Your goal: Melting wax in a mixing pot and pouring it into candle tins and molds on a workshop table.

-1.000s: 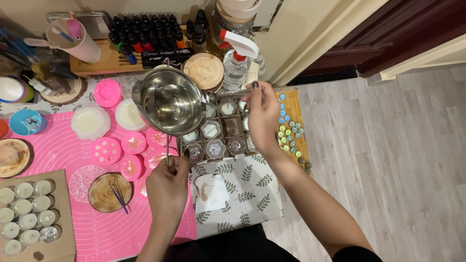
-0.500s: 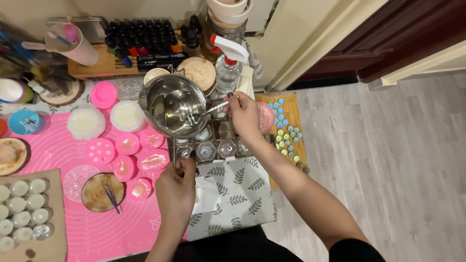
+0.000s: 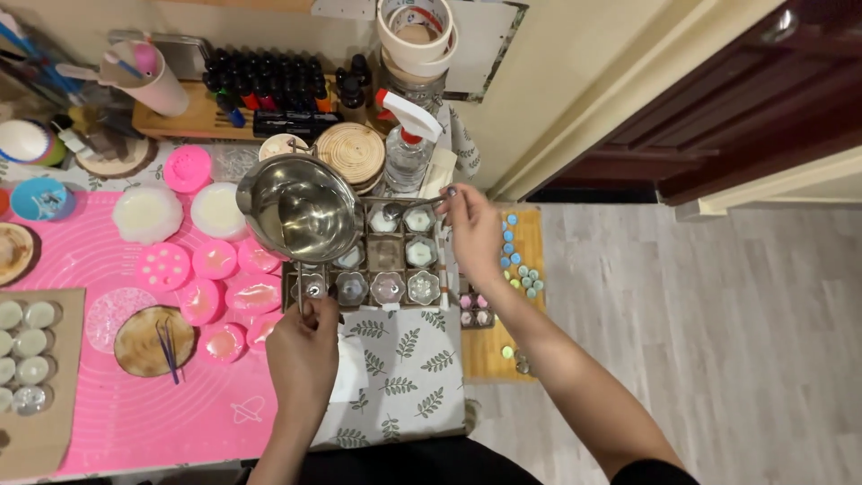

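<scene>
My left hand [image 3: 303,346] grips the long handle of a steel pouring pot [image 3: 301,208], held tilted above the left end of a tray of small glass candle cups [image 3: 386,260]. Clear liquid shows inside the pot. My right hand [image 3: 474,235] pinches a metal spoon [image 3: 415,207] by its handle; the spoon's bowl hovers over the back row of cups, just right of the pot's rim. Several cups hold white wax, others look clear.
A pink silicone mat [image 3: 135,395] carries pink moulds [image 3: 215,260] and a wooden coaster [image 3: 154,339]. A spray bottle [image 3: 406,144], dropper bottles [image 3: 269,81] and tape rolls [image 3: 415,27] stand at the back. Small coloured caps [image 3: 521,265] lie on an orange mat at right. A leaf-print cloth [image 3: 404,377] lies at front.
The spoon came out of the pot and moved right, over the back cups. The pot shifted slightly left. The view shifted, so the table sits lower-left than before.
</scene>
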